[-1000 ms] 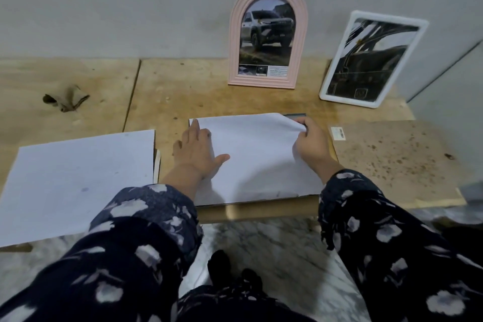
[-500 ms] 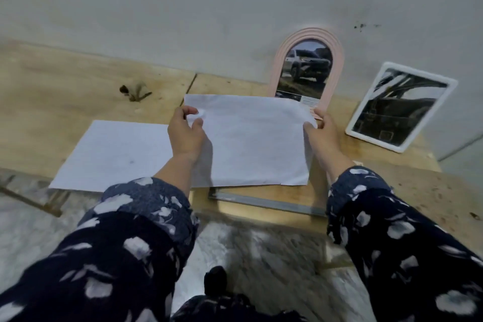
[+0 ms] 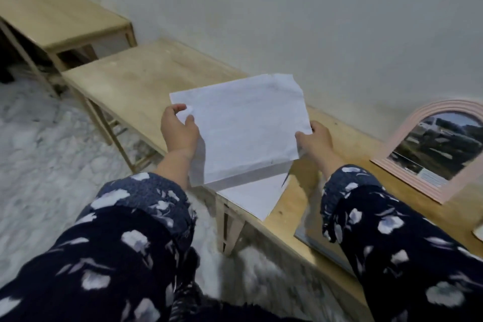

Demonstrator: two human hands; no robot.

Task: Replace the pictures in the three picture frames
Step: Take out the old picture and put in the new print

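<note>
The left hand (image 3: 179, 129) pinches the left edge of a white sheet (image 3: 248, 125), thumb on top and fingers curled behind, while the right hand (image 3: 315, 140) grips its right edge the same way. A second ago this sheet lay flat on a frame on the wooden table (image 3: 136, 81) under both palms; half a second ago it was coming up; now it hangs in the air, well clear of the tabletop, carried leftward as the head turns that way. That suggests the sheet is a backing or old picture being taken out and set aside, so the frame it covered now lies open for a new picture.

Directly beneath the held sheet lies a second white sheet (image 3: 258, 196) on the table, its corner overhanging the near edge; I judge it the likely spot for laying the held one down. To the right of the held sheet, the pink arched frame (image 3: 407, 162) leans against the wall (image 3: 287, 21), with a car picture in it. Below and right of the sheet, a grey flat edge (image 3: 311, 242), probably the opened frame, shows behind the right sleeve. Far left of the sheet stands another low wooden table (image 3: 52, 15). Nothing blocks the way down; only the overhanging paper could slip off if nudged.
</note>
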